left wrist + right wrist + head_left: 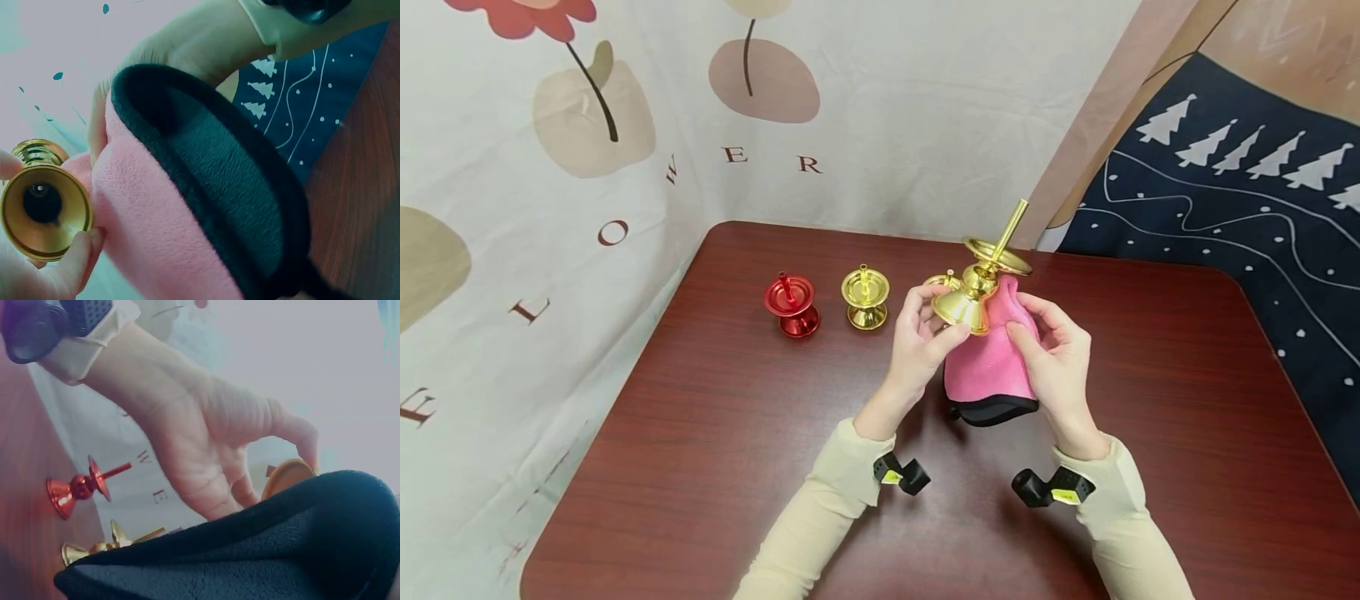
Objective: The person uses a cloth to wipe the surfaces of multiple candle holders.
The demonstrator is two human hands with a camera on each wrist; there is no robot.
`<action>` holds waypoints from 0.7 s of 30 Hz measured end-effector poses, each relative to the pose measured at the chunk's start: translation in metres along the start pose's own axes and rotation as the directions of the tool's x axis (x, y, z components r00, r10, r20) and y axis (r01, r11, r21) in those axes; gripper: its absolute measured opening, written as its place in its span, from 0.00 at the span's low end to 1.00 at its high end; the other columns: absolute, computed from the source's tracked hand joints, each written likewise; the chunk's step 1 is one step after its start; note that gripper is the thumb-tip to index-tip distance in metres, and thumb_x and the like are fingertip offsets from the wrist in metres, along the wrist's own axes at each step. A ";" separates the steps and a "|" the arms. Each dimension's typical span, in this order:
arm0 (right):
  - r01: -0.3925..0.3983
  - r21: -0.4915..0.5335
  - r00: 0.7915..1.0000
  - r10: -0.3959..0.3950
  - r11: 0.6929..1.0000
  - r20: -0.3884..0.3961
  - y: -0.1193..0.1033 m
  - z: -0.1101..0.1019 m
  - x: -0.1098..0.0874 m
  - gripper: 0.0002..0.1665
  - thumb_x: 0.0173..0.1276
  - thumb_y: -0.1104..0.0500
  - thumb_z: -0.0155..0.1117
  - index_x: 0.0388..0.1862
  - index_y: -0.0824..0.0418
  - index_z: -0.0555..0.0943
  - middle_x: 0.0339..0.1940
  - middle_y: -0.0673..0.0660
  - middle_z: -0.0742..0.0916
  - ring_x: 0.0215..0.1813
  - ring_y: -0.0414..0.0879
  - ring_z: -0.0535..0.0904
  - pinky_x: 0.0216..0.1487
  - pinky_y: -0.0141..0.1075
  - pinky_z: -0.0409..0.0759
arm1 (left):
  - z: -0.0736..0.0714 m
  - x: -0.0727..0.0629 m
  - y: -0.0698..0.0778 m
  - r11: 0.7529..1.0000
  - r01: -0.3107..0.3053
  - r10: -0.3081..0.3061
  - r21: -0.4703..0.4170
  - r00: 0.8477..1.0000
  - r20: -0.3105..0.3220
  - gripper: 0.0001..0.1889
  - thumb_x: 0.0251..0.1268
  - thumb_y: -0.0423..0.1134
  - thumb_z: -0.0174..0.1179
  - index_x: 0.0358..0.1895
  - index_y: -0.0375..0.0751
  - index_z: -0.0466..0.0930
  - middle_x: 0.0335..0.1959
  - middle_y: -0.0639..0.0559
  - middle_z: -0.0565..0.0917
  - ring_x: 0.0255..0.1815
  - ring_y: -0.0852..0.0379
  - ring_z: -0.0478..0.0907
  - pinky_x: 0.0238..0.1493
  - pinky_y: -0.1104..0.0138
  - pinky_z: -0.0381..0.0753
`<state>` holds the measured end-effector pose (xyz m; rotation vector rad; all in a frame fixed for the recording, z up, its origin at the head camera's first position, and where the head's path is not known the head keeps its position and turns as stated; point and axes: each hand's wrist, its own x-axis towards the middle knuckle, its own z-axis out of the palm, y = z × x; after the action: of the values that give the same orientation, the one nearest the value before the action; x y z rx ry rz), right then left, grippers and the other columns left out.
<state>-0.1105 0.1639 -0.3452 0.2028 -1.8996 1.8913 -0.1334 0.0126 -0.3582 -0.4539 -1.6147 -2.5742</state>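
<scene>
My left hand [917, 337] grips a gold candle holder [962, 310] by its flared base, lifted above the table. The holder tilts, its dish and thin spike leaning up to the right. In the left wrist view the hollow underside of its base [70, 209] faces the camera. My right hand [1063, 367] pinches a pink fleece pouch [985, 367], thumb in front and fingers behind. The pouch's narrow end lies right beside the holder's stem, below the dish. Its black-edged, dark-lined opening [219, 169] hangs down toward me.
A red candle holder [792, 307] and a gold one [866, 298] stand upright to the left. Another gold holder [943, 281] is partly hidden behind my left hand. The brown table [700, 467] meets printed cloth [925, 167] at the back and left, with dark blue cloth [1195, 217] at the right.
</scene>
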 end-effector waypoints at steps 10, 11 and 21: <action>0.187 -0.184 0.982 -0.186 0.965 0.026 -0.002 0.001 -0.004 0.15 0.55 0.79 0.60 0.44 0.77 0.79 0.39 0.50 0.83 0.38 0.37 0.77 0.39 0.23 0.75 | -0.004 0.002 0.001 0.993 0.070 -0.074 0.099 0.996 0.042 0.24 0.47 0.20 0.58 0.52 0.18 0.67 0.50 0.35 0.74 0.41 0.64 0.74 0.42 0.73 0.75; 0.198 -0.192 0.980 -0.197 0.961 0.027 -0.002 0.001 -0.004 0.15 0.55 0.79 0.60 0.43 0.77 0.80 0.39 0.51 0.83 0.38 0.38 0.77 0.39 0.23 0.75 | -0.004 0.003 0.001 0.992 0.065 -0.070 0.108 0.997 0.041 0.23 0.47 0.20 0.58 0.51 0.18 0.68 0.50 0.34 0.74 0.41 0.64 0.74 0.43 0.73 0.74; 0.288 -0.297 0.957 -0.283 0.911 0.061 0.002 -0.001 -0.003 0.15 0.54 0.78 0.61 0.42 0.73 0.82 0.38 0.66 0.84 0.40 0.36 0.77 0.39 0.22 0.74 | -0.005 0.004 0.002 0.987 0.067 -0.071 0.147 0.997 0.024 0.21 0.46 0.20 0.61 0.47 0.20 0.70 0.43 0.45 0.77 0.43 0.65 0.72 0.46 0.72 0.70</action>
<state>-0.1086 0.1640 -0.3478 0.3767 -2.0160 1.3926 -0.1376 0.0082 -0.3577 -0.4333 -1.8451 -2.4842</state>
